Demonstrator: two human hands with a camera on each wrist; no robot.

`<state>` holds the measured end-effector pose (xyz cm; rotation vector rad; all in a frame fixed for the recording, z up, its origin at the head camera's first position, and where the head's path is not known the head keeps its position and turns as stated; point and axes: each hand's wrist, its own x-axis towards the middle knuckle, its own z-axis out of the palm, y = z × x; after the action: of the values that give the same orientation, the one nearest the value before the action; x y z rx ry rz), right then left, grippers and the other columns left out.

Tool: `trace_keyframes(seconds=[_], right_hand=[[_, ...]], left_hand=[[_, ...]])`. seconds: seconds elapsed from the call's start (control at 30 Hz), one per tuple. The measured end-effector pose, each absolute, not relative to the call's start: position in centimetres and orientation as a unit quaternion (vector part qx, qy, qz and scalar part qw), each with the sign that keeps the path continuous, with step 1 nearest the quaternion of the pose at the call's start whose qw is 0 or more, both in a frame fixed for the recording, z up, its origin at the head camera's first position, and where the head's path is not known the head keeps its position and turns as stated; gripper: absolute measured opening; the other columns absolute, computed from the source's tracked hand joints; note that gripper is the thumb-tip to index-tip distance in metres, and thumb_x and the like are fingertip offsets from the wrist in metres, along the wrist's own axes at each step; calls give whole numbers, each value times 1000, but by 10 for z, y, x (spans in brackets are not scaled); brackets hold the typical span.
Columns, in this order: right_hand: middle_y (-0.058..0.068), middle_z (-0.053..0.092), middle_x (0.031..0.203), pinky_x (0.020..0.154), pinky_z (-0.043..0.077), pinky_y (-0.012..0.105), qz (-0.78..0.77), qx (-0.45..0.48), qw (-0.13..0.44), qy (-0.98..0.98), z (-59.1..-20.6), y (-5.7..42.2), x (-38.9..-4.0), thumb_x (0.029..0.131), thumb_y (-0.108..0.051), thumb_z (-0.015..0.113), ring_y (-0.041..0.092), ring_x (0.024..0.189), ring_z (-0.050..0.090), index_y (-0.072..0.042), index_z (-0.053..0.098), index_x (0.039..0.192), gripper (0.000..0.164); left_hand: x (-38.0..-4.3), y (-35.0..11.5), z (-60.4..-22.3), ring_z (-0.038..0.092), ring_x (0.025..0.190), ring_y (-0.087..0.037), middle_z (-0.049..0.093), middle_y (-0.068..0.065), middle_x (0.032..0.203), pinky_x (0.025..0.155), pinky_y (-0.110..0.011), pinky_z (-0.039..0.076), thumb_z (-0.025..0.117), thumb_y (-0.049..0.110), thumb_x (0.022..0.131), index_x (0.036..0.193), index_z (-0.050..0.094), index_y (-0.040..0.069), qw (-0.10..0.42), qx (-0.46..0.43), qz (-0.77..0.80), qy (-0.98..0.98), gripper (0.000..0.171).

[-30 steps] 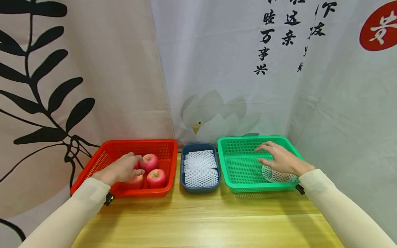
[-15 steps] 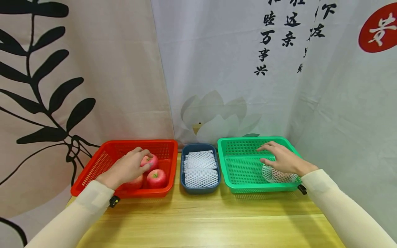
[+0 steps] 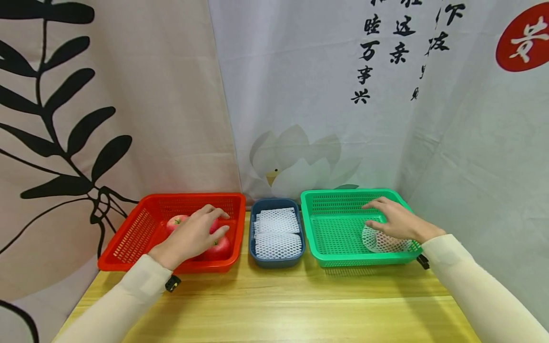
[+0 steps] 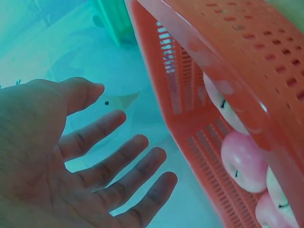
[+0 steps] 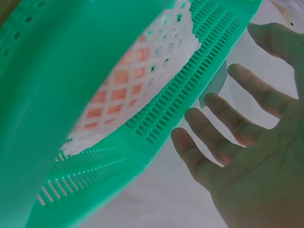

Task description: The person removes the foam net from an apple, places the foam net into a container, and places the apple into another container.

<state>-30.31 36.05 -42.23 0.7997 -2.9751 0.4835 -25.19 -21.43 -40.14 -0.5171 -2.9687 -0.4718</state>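
Note:
My left hand hovers over the red basket, fingers spread and holding nothing. Beneath and around it lie red apples, one apple at the back left and another apple near the thumb; the hand covers part of the group. In the left wrist view several apples sit inside the basket. Over the green basket is my right hand, its fingers loosely extended and nothing in them. Below that hand rests an apple in a white foam net, partly hidden; the right wrist view shows its netting.
Between the two baskets stands a dark blue bin with white foam nets stacked in two groups. All three containers stand on a wooden table, close to a printed cloth backdrop.
My left hand has moved right across the red basket, uncovering an apple at the back left and partly covering those on the right. My right hand has shifted slightly right.

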Motion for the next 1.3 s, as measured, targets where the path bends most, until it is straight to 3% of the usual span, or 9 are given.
trace_keyframes(seconds=[0.4, 0.63, 0.97, 1.13, 1.23, 1.3], right_hand=[[29, 62, 163, 117, 54, 79, 162, 241, -23, -957, -428, 369, -303, 115, -39, 76, 57, 152, 58, -8, 67, 159, 55], [31, 61, 163, 115, 55, 79, 162, 238, -48, -956, -423, 372, -302, 116, -39, 74, 59, 151, 58, -8, 67, 160, 54], [36, 57, 167, 113, 58, 76, 165, 227, -131, -951, -417, 375, -303, 113, -38, 80, 63, 152, 56, -7, 65, 162, 60], [32, 65, 162, 115, 59, 76, 168, 231, -166, -944, -417, 376, -305, 110, -35, 84, 51, 139, 72, -2, 62, 164, 68], [33, 64, 164, 118, 55, 80, 169, 232, -180, -941, -417, 377, -307, 107, -33, 87, 54, 143, 70, -1, 60, 165, 71], [34, 62, 166, 120, 50, 84, 165, 235, -180, -941, -417, 377, -308, 104, -33, 90, 63, 152, 59, -1, 61, 164, 73]], left_hand=[[-250, -191, -407, 73, 132, -38, 72, -15, 146, 117, -63, 64, 80, 30, 110, 147, 75, 14, 57, -180, -171, -967, 40], [-248, -173, -410, 73, 132, -36, 71, -17, 149, 114, -58, 67, 80, 31, 111, 151, 73, 10, 56, -196, -185, -961, 45], [-246, -147, -418, 73, 132, -31, 73, -13, 147, 111, -51, 69, 80, 33, 111, 149, 76, 14, 65, -217, -209, -951, 42], [-246, -132, -423, 73, 132, -31, 73, -14, 147, 110, -50, 70, 81, 31, 110, 148, 75, 15, 71, -222, -215, -948, 42], [-247, -123, -426, 72, 131, -31, 73, -14, 146, 110, -50, 70, 81, 29, 111, 148, 75, 15, 75, -231, -226, -943, 41], [-246, -118, -427, 72, 129, -30, 73, -13, 145, 109, -49, 70, 81, 29, 111, 148, 74, 16, 77, -237, -233, -940, 41]])
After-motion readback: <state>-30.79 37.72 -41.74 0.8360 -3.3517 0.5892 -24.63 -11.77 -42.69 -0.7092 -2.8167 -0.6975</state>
